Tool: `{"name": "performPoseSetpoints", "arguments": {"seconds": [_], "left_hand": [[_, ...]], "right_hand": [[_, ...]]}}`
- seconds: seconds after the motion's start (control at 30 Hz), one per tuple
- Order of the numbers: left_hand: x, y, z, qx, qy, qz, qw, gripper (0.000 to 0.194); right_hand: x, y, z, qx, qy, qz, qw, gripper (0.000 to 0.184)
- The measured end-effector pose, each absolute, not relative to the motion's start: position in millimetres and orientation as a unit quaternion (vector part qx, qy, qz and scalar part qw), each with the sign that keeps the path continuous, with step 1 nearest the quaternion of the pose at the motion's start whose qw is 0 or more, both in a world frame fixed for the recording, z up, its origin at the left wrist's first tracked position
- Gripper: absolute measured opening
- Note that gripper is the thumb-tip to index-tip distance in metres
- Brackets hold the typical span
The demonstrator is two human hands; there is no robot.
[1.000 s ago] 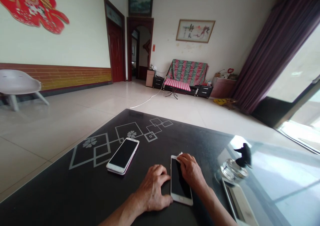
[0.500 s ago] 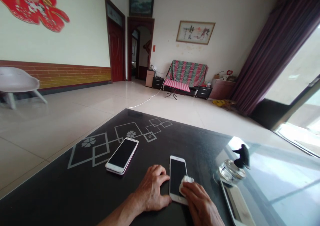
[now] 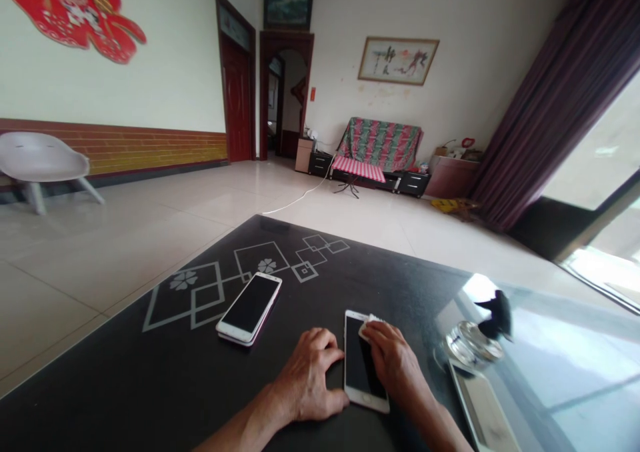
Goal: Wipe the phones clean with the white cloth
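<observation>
A white smartphone [image 3: 361, 365] with a dark screen lies face up on the black table. The thumb and index finger of my left hand [image 3: 313, 375] press against its left edge, the other fingers curled in. My right hand [image 3: 393, 352] is closed on a small white wipe [image 3: 369, 321], which touches the upper right of the screen; much of the wipe is hidden under the fingers. To the left lie two stacked phones, with a white smartphone [image 3: 250, 309] on top.
At the right stands a clear spray bottle [image 3: 475, 342] with a black trigger head, close to another phone [image 3: 483, 405]. The black table [image 3: 390, 279] has a glossy top with grey square patterns. A white chair [image 3: 43, 159] stands on the tiled floor [image 3: 200, 199].
My right hand has slid the wipe up the screen, from its lower right to near the top. My left hand keeps its place at the phone's edge. The view has shifted slightly.
</observation>
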State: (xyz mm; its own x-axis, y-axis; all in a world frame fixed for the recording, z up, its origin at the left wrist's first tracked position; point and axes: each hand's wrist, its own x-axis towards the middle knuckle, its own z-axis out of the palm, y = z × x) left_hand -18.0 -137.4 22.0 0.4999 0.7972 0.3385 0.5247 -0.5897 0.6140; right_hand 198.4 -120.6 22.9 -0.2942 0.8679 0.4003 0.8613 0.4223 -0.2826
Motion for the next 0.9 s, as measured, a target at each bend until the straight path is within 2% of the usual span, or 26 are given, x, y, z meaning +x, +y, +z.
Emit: {"name": "performPoseSetpoints", "arguments": {"seconds": [0.3,0.6,0.9], "left_hand": [[-18,-136,22,0.836,0.397,0.307,0.223,0.048],[-17,-137,19,0.835,0.395,0.313,0.22,0.051],[-17,-136,15,0.836,0.393,0.318,0.213,0.051]], "right_hand": [[196,-91,18,-0.56,-0.782,-0.018,0.275,0.032],[202,-146,18,-0.557,-0.8,-0.034,0.22,0.035],[221,-198,2,-0.469,-0.854,-0.092,0.207,0.037]]}}
